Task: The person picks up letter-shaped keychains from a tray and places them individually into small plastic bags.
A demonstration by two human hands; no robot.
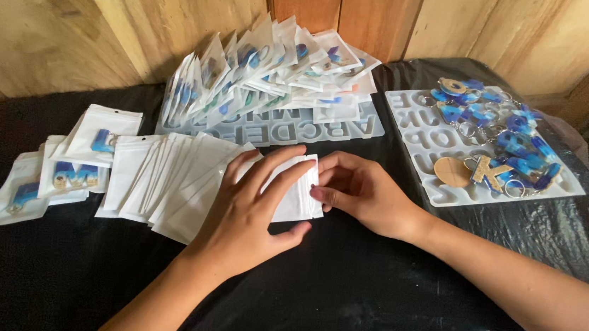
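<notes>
Nearest the camera, a shiny black plastic sheet (340, 297) is spread over the table. On it, a small flat white plastic pouch (299, 191) is held between both hands. The left hand (247, 218) is laid over the pouch with fingers bent around its near edge. The right hand (366, 193) pinches the pouch's right edge. The pouch looks thin, light, bendy and a bit slippery, so it is probably best held by its edges with a soft pinch. Just left, a fanned row of empty white pouches (166, 175) is seen, then filled pouches with blue letters (66, 174). Farther back, a heap of filled pouches (267, 71) rests on a clear letter mould (369, 126). At far right, blue letter keychains (496, 133) lie on a white letter mould (418, 127).
</notes>
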